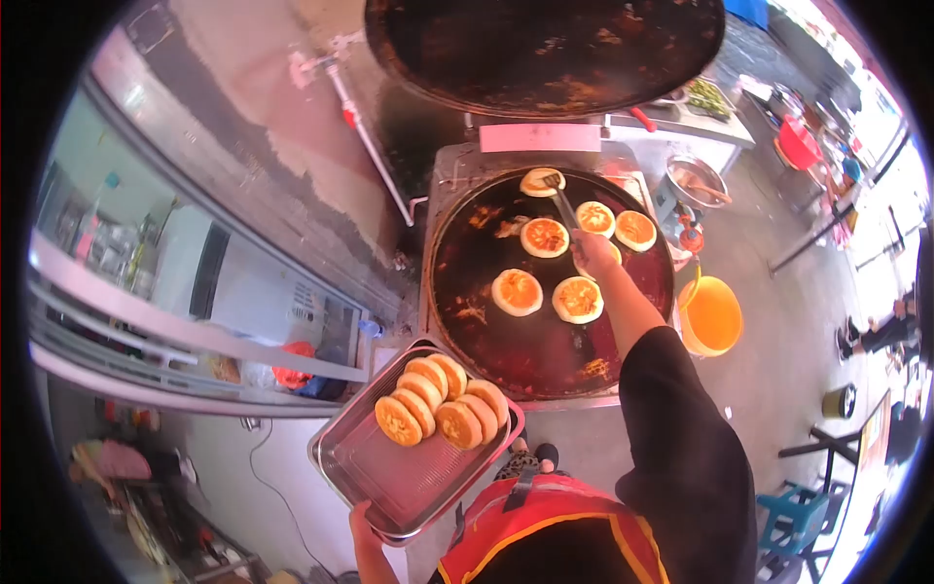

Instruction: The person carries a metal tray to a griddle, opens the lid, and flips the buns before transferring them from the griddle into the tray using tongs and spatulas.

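red apron (545,516) lies nearest; left hand's grip (368,530) is closed on tray (375,472) by near corner, right hand's grip (595,253) on spatula (564,207), over flatbread (536,183) at far edge of pan (467,268).

The right arm (634,316) extends from lower right toward the upper centre of the frame; the right hand (595,255) is closed in a grip. The left hand (363,526) grips at bottom left of centre, partly hidden.
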Motion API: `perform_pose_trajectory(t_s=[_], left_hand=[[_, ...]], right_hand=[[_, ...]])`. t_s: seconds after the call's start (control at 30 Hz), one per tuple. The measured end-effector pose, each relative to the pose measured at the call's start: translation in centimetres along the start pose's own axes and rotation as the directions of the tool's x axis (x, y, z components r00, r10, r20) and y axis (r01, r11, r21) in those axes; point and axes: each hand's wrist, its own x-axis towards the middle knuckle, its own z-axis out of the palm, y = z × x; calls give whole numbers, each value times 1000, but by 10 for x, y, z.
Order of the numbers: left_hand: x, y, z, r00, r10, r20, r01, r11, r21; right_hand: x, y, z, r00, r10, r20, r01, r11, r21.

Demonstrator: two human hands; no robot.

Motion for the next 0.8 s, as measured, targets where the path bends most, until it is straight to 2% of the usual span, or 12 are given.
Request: perform_pose_trajectory(t_s=[0.03,0.07,0.1,0.13,0.23,0.27,0.4,0.53,0.6,0.63,0.73,0.8], left_hand=[[-3,0,3,1000,11,8,-10,1000,-5],[-2,2,6,1000,20,12,-20,1000,-16],[0,4,9,1000,1,20,-1,1000,-4],[-1,6,10,1000,-18,17,18,1000,0],[8,-2,-11,998,-45,41,46,999,-14],[12,-6,-15,997,-46,64,47,999,-18],[17,-9,-18,1000,20,18,-22,995,101],[38,-32,-64,990,2,140,-9,999,54],[32,-17,-28,984,-10,180,5,1000,26],[-4,0,6,990,-14,143,16,1000,-15],[-16,0,22,981,-25,193,33,999,-40],[-17,-3,23,975,-28,222,40,998,-49]], right_hand=[[0,4,-5,995,-89,51,92,994,-55],[-1,7,-9,961,-276,29,269,903,-336],[-2,12,-10,895,-440,74,394,701,-594],[-26,5,-8,766,-613,194,454,302,-838],[-69,0,-2,602,-679,421,435,-164,-885],[-72,1,-1,620,-620,480,388,-290,-875],[-106,4,-5,498,-500,709,342,-638,-690],[-158,4,-36,624,-536,569,415,-390,-822],[-181,16,-72,580,-633,513,455,-271,-848],[-210,10,-82,679,-594,431,407,-184,-895],[-252,27,-126,767,-512,386,520,146,-841],[-282,45,-143,741,-580,340,558,249,-792]])
